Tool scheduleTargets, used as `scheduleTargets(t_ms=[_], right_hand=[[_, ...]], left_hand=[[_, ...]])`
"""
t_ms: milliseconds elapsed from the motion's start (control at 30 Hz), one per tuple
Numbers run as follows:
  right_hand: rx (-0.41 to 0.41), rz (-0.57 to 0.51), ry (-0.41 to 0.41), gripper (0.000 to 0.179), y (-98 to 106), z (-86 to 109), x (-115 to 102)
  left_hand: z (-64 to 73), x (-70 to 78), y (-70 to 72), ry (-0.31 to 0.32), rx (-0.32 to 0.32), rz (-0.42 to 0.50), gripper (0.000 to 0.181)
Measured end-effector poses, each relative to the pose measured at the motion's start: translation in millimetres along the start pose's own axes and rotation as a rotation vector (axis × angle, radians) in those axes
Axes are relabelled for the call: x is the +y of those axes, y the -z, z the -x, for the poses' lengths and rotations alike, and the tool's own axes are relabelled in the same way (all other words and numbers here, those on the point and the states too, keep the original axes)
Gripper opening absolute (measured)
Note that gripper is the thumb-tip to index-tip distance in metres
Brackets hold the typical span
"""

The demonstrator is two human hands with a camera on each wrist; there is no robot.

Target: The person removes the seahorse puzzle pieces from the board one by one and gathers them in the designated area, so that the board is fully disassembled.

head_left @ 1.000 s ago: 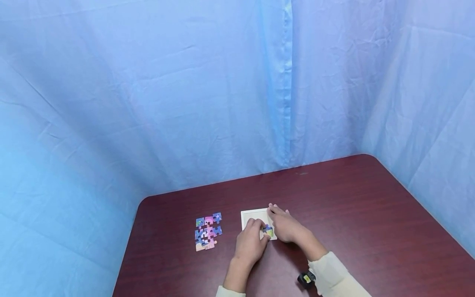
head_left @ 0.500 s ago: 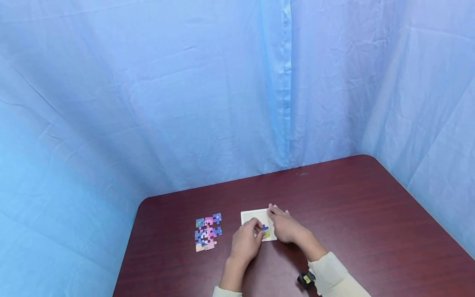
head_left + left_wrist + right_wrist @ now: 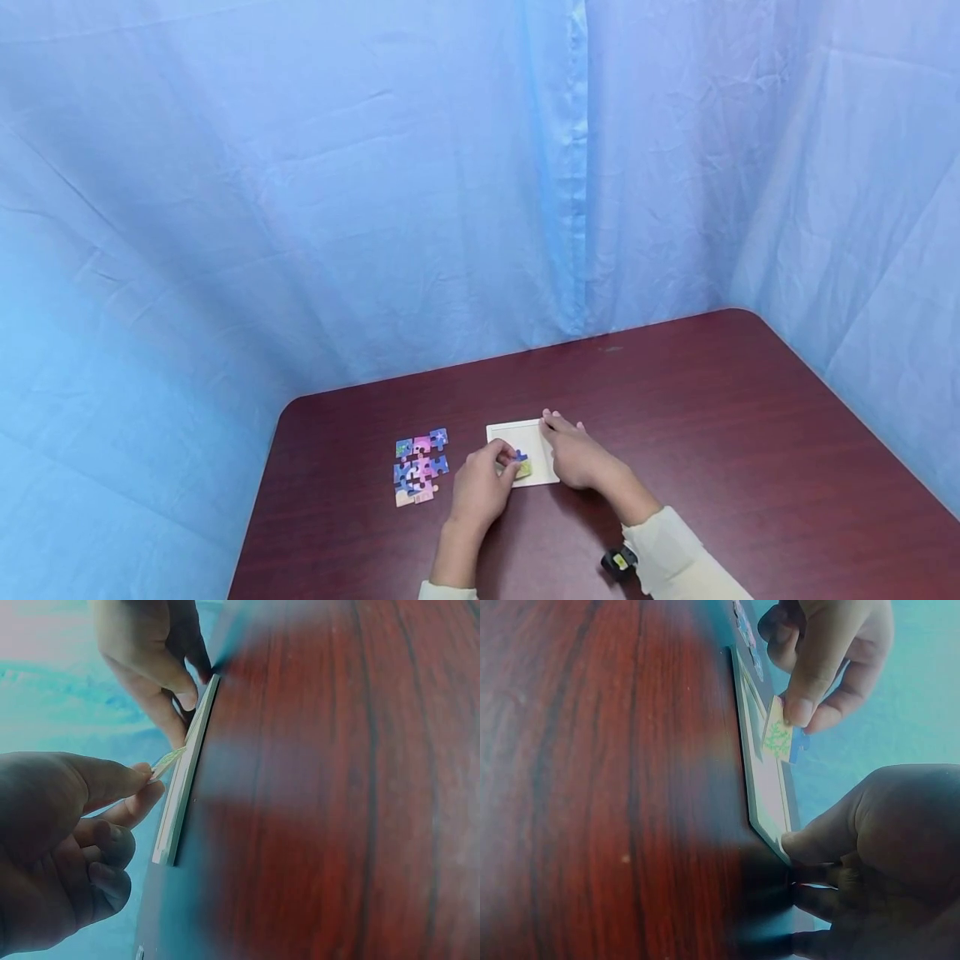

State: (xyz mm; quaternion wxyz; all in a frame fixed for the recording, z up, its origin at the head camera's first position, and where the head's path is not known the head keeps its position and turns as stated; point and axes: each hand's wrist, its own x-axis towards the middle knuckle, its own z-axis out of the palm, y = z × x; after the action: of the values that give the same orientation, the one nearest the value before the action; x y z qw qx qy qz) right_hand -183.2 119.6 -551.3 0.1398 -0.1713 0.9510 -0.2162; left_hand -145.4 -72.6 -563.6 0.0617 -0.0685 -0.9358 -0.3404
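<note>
My left hand (image 3: 480, 492) pinches a jigsaw piece (image 3: 522, 469) between thumb and forefinger, above the left part of a shallow white puzzle tray (image 3: 513, 427). The piece is yellow-green with a blue edge and stands tilted; the right wrist view shows a green plant pattern on the piece (image 3: 777, 739). My right hand (image 3: 579, 460) lies at the tray's right side with fingers stretched out. In the right wrist view the thumb of my right hand (image 3: 900, 840) presses on the rim of the tray (image 3: 751, 772). The left wrist view shows the tray (image 3: 180, 795) edge-on.
Left of the tray lies a cluster of blue, pink and cream jigsaw pieces (image 3: 422, 468), some interlocked. The dark red table (image 3: 675, 400) runs back to blue curtains (image 3: 420, 208). A black device (image 3: 619, 564) sits on the right wrist.
My left hand has drawn leftward over the tray with the jigsaw piece, away from my right hand. The right hand and tray have stayed in place.
</note>
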Motion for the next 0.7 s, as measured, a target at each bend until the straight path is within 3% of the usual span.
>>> scheduleTargets(t_ms=[233, 700], right_hand=[[0.001, -0.030, -0.008, 0.056, 1, 2.1, -2], [0.014, -0.075, 0.002, 0.062, 0, 3.3, -3]], left_hand=[[4.9, -7.7, 3.9, 0.059, 0.000, 0.022, 0.008], [13.9, -18.2, 16.5, 0.128, 0.066, 0.041, 0.004]])
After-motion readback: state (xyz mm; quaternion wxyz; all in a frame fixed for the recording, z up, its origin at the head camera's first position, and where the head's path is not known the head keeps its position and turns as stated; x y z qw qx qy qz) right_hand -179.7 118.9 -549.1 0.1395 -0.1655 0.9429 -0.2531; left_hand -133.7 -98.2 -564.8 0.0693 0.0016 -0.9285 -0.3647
